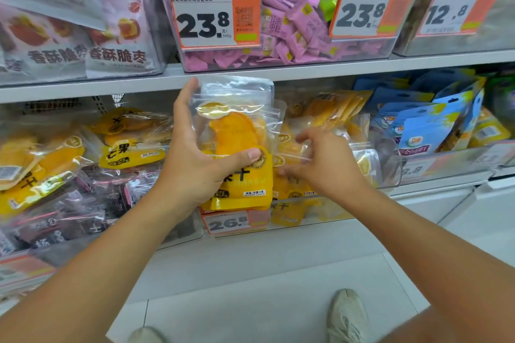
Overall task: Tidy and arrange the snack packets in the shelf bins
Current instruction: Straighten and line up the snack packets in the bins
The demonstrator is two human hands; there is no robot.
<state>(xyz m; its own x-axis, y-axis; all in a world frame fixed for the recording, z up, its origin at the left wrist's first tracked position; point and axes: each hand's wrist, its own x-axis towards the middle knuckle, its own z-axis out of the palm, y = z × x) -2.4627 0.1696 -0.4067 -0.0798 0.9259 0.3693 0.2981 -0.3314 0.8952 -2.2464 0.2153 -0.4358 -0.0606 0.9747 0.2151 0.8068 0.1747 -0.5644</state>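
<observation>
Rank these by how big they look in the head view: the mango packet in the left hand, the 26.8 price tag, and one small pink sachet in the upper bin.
1. mango packet, nearest the camera, so its lead is partly nearness
2. 26.8 price tag
3. pink sachet
</observation>
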